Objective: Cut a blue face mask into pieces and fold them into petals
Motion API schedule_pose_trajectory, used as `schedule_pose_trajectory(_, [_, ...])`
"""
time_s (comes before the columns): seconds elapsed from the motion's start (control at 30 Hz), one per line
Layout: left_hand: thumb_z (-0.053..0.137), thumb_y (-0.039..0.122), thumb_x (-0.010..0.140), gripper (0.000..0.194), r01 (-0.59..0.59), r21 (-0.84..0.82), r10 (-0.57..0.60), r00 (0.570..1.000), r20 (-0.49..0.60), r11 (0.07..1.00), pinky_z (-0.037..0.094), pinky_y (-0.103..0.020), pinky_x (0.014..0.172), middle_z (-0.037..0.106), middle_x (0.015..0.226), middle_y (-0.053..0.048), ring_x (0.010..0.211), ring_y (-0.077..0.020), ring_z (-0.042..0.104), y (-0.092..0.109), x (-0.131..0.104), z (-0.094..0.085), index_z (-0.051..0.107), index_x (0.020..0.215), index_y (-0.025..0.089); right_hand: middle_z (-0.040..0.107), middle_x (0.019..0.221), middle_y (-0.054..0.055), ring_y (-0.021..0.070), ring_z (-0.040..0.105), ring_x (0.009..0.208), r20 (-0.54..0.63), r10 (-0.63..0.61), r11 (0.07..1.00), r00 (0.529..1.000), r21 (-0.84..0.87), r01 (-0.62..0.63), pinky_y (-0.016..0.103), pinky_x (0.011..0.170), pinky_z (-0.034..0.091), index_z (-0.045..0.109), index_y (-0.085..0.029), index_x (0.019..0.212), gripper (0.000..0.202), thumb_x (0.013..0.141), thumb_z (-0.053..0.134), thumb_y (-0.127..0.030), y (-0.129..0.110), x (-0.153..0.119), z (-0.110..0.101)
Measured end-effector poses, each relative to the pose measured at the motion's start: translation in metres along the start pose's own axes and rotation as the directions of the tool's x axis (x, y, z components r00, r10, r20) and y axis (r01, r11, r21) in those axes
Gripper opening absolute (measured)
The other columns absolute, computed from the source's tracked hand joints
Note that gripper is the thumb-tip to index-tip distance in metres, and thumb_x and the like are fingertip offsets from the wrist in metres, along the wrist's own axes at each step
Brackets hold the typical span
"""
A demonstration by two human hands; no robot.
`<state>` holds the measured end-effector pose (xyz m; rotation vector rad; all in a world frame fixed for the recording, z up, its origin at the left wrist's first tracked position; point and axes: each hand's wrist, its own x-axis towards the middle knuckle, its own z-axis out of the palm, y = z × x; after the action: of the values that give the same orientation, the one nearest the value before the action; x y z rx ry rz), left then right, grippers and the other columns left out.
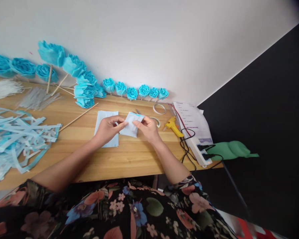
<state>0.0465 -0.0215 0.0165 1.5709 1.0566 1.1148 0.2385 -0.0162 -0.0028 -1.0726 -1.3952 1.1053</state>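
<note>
A small folded sheet of pale blue, cloth-like material [129, 127], with a brighter blue top edge, is held just above the table. My left hand [111, 127] pinches its left edge between thumb and fingers. On the opposite side my right hand [148, 127] grips it, thumb on the front face and fingers behind. Beneath my left hand lies a flat pale blue sheet [111, 141] of similar material, partly covered by that hand. The tip of a dark pointed tool [138, 111] shows behind the held sheet; the remainder is hidden.
Blue fabric flowers [132, 93] line the wall. Cut strips [22, 136] are heaped at left, near thin clear sticks [37, 98] and a wooden stick [78, 117]. Rightward lie tape rolls [159, 109], a yellow glue gun [174, 125], papers [193, 119] and a corded power strip [199, 154].
</note>
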Motion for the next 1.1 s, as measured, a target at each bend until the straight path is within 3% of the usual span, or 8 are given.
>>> schedule_pose_trajectory(0.5, [0.068,0.038,0.078,0.025,-0.029,0.024,0.029,1.0,-0.008,0.999,0.039,-0.023,0.054,0.058,0.061,0.001,0.056,-0.0103,0.049,-0.002,0.0,0.002,0.064,0.065,0.017,0.07,0.083,0.003,0.0153,0.062,0.074,-0.029,-0.028,1.0,0.999,-0.005,0.027,0.027,0.071,0.052,0.072,-0.018,0.085,0.03,0.076,0.075,-0.046,-0.003,-0.001,0.0])
schedule_pose_trajectory(0.73, [0.067,0.039,0.082,0.023,-0.063,-0.008,0.063,0.998,0.024,0.998,0.043,-0.023,0.056,0.063,0.08,-0.003,0.07,-0.0136,0.055,-0.01,-0.001,0.003,0.07,0.091,0.017,0.073,0.09,0.003,0.0171,0.066,0.078,0.058,-0.055,0.993,0.997,-0.098,0.061,0.029,0.073,0.054,0.072,-0.02,0.102,0.033,0.078,0.073,-0.042,-0.005,-0.003,0.001])
schedule_pose_trajectory(0.97, [0.068,0.037,0.081,0.027,-0.069,-0.031,0.066,0.996,-0.064,0.997,0.037,-0.023,0.05,0.06,0.074,-0.003,0.063,-0.0123,0.051,-0.009,0.001,0.0,0.067,0.062,0.018,0.071,0.09,0.004,0.0182,0.065,0.08,0.071,-0.102,0.969,0.992,-0.217,0.115,0.03,0.076,0.053,0.071,-0.02,0.102,0.029,0.081,0.07,-0.04,-0.007,-0.003,0.003])
schedule_pose_trajectory(1.1, [0.067,0.034,0.083,0.036,-0.016,-0.04,0.012,0.995,-0.097,0.999,0.041,-0.025,0.062,0.056,0.057,0.001,0.061,-0.0121,0.051,-0.008,0.001,-0.002,0.061,0.052,0.019,0.063,0.076,0.001,0.0146,0.057,0.069,0.032,-0.114,0.961,0.993,-0.249,0.119,0.027,0.07,0.048,0.069,-0.018,0.089,0.024,0.08,0.069,-0.04,-0.01,-0.001,0.001])
